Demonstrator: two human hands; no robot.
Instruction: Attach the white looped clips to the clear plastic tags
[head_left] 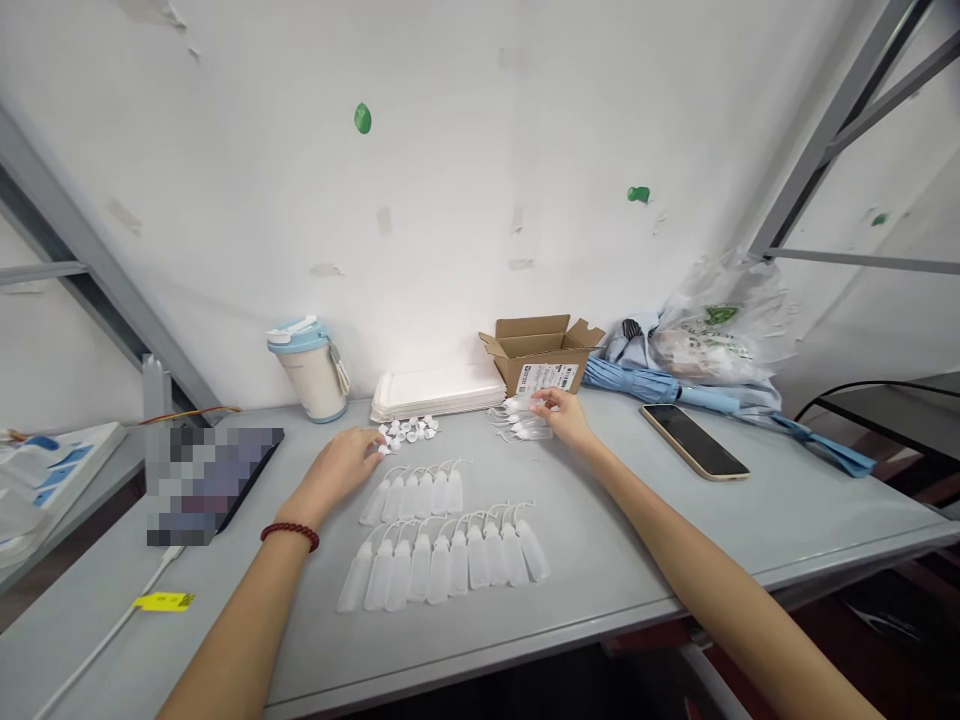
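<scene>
My left hand (346, 462) is at the left edge of a small heap of white caps (411, 430), thumb and fingers slightly apart and no cap visibly between them. Farther right, my right hand (564, 412) has its thumb and fingers closed on a small translucent plastic dropper bottle (523, 402) in a loose pile by the cardboard box. Between my forearms, similar bottles lie side by side in two rows, a shorter back row (414, 497) and a longer front row (441, 567). Thin white cap straps stick out from their tops.
An open cardboard box (549, 372) stands behind my right hand, beside a stack of white trays (442, 390). A lidded cup (309, 375) and a tablet (217, 485) are on the left. To the right lie a phone (694, 442), a blue folded umbrella (634, 382) and a plastic bag (720, 335).
</scene>
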